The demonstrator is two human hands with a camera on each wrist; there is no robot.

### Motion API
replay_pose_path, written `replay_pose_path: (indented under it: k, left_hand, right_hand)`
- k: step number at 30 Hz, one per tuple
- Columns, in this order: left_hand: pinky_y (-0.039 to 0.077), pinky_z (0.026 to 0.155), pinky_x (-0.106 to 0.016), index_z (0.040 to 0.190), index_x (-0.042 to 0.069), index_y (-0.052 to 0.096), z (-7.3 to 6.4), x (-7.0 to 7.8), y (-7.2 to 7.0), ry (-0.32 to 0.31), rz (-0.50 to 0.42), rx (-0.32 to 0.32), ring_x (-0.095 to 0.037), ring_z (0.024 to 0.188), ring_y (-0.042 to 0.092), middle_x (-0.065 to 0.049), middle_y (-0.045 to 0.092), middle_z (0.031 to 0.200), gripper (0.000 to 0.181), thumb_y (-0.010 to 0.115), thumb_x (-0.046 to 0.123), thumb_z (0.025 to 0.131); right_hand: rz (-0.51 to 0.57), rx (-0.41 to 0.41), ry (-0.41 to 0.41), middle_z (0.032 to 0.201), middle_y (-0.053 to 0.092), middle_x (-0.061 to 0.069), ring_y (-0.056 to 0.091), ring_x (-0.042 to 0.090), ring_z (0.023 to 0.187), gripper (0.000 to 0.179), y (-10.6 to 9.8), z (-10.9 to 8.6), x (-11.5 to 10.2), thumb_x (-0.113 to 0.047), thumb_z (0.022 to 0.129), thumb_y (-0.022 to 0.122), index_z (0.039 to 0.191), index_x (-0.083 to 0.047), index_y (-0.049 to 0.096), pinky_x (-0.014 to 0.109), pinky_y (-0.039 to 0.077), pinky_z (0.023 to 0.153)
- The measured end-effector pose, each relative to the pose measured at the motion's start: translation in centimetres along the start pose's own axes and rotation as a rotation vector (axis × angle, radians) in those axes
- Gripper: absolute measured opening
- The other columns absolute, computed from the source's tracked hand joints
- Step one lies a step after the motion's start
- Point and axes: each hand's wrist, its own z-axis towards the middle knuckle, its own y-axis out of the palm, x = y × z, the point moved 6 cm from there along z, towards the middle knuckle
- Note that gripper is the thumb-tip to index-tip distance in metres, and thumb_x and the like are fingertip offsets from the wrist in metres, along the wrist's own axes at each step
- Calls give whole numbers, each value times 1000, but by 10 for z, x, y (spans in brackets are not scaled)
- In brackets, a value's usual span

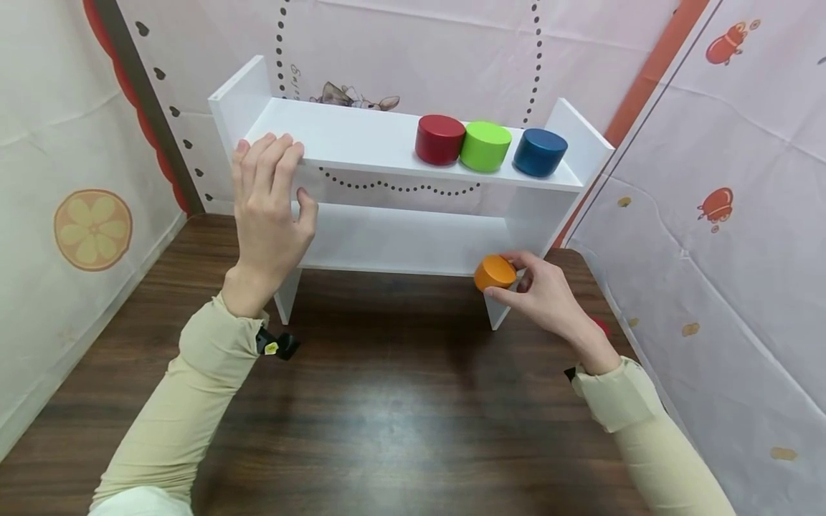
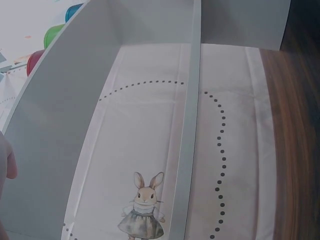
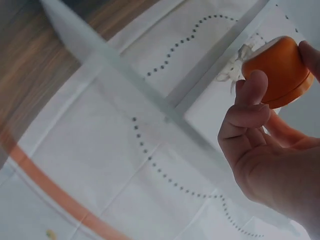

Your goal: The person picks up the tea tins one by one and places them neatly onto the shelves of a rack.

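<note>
Obscuring orange cylinder (image 1: 493, 272) partly: right hand (image 1: 545, 292)

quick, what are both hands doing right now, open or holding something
Left hand: open, fingers at the white upper shelf's front edge.
Right hand: closed, holding the orange cylinder between thumb and fingers.

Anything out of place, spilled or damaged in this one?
No spill or damage shows. One oddity: a red thing at the right side of the table, apart from the shelved cylinders, partly hidden behind the right wrist; I cannot tell what it is.
</note>
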Motion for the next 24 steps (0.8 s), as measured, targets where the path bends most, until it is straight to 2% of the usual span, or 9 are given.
replay_pose_path:
  k: [17,24]
  left_hand:
    - [16,123,-42,126,0,56,-1,0,0,3,-1,2,-29,134,43,-16,56,134,46,48,0,81]
    - [16,123,-42,126,0,56,-1,0,1,3,1,-4,-29,134,42,-15,56,134,46,48,0,81]
  right_hand:
    - [79,11,-28,111,64,11,54,24,74,60,26,54,-33,-36,79,76,128,-10,56,30,47,60]
    - [59,7,-2,115,65,9,55,24,76,62,44,69,-39,-39,78,77,129,-12,56,28,48,64]
